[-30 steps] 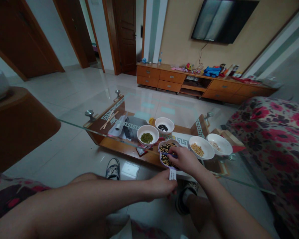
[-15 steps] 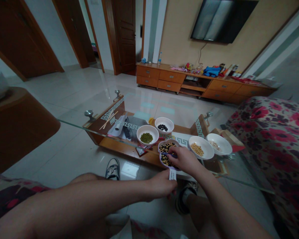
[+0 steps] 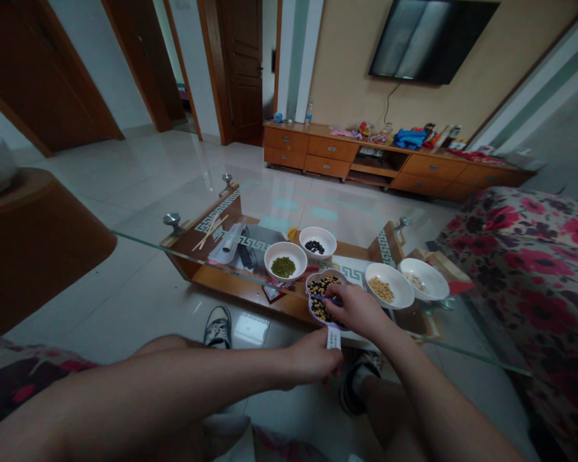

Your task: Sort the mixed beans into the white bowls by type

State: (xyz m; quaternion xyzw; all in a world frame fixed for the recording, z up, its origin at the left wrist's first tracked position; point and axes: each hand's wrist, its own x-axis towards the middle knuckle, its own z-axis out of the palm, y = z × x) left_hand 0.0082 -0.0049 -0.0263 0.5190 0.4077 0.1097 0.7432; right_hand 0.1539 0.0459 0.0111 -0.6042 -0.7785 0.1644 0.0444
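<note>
A purple-rimmed, lobed pan holds mixed black and yellow beans at the near edge of the glass table. Closed around its handle, where a white printed label shows, is my left hand. My right hand reaches over the beans with its fingertips pinched together. What they hold, if anything, is too small to make out. Around the pan stand a bowl of green beans, a bowl of black beans, a bowl of yellow beans and a bowl with pale contents.
A glass table stands before me on a wooden base. Chopsticks and a clear roll appear left of the bowls. My shoes are on the tiled floor. A floral-covered sofa flanks the right side.
</note>
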